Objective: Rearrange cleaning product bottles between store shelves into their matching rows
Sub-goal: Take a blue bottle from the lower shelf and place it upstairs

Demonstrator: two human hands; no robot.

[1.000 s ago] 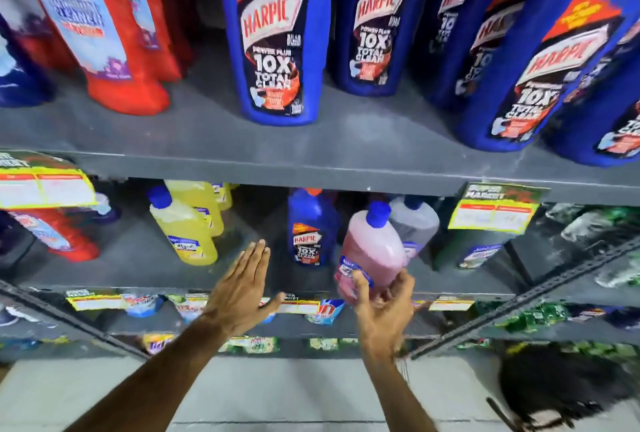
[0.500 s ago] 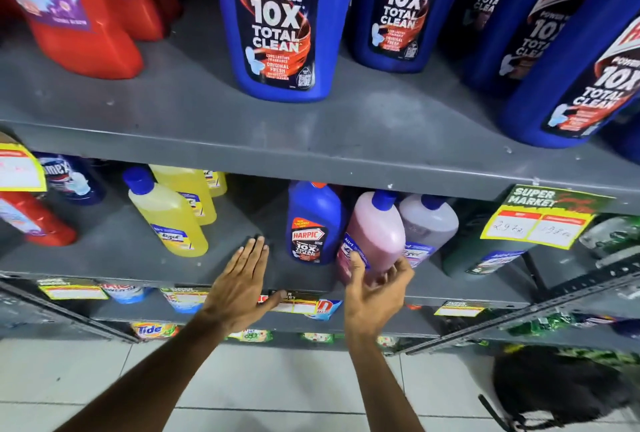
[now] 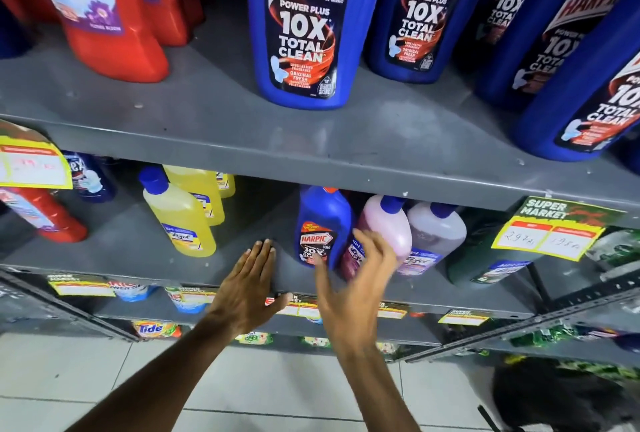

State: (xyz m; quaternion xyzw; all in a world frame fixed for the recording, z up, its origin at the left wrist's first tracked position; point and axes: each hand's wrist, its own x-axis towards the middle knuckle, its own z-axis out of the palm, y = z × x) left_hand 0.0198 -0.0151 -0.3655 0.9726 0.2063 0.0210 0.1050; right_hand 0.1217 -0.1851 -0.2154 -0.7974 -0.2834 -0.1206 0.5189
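Note:
A pink bottle with a blue cap stands on the middle shelf, between a small blue Harpic bottle and a lavender bottle. My right hand hovers in front of the pink bottle's lower part, fingers spread and motion-blurred, holding nothing. My left hand lies flat and open on the shelf's front edge, just left of the small Harpic bottle. Yellow bottles stand in a row further left.
Large blue Harpic bottles and red bottles fill the upper shelf. A dark green bottle stands right of the lavender one, under a yellow price tag. A black bag lies on the tiled floor.
My right hand set the pink bottle back beside the small Harpic bottle and opened off it. My left hand stayed flat on the shelf edge. The view moved closer.

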